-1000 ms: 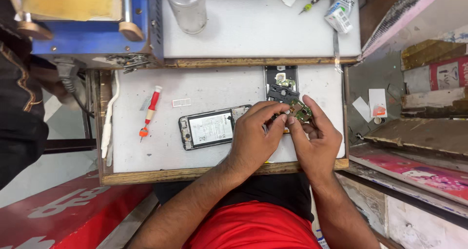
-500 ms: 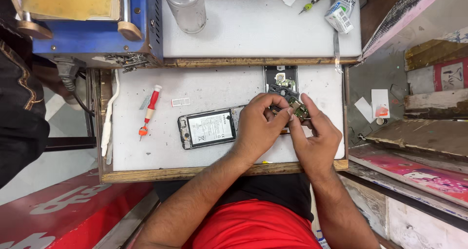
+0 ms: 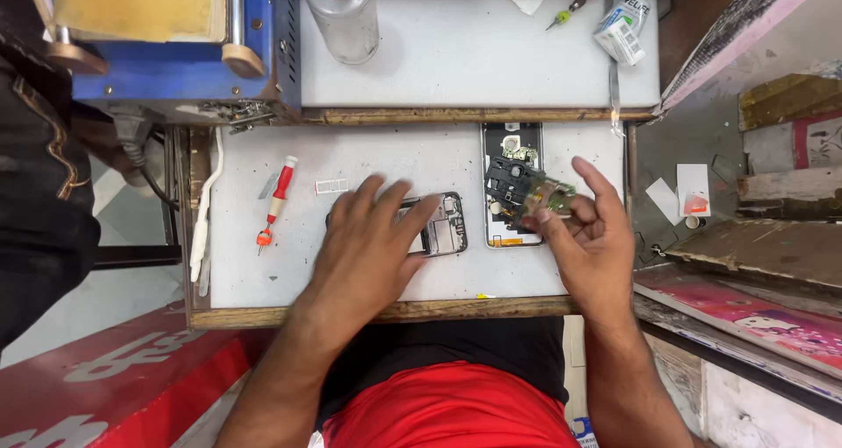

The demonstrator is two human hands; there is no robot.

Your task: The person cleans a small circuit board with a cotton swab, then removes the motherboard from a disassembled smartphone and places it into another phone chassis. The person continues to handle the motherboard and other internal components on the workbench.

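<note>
left hand (image 3: 373, 251) moved onto phone (image 3: 443, 224).

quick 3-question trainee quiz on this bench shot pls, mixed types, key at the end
1. True or false: the left hand lies flat on the opened phone.
2. The right hand holds: A) circuit board B) red screwdriver C) clear bottle
3. Fill in: the red screwdriver lies on the person's ___ side of the opened phone.

Key: 1 true; 2 A; 3 left
</note>
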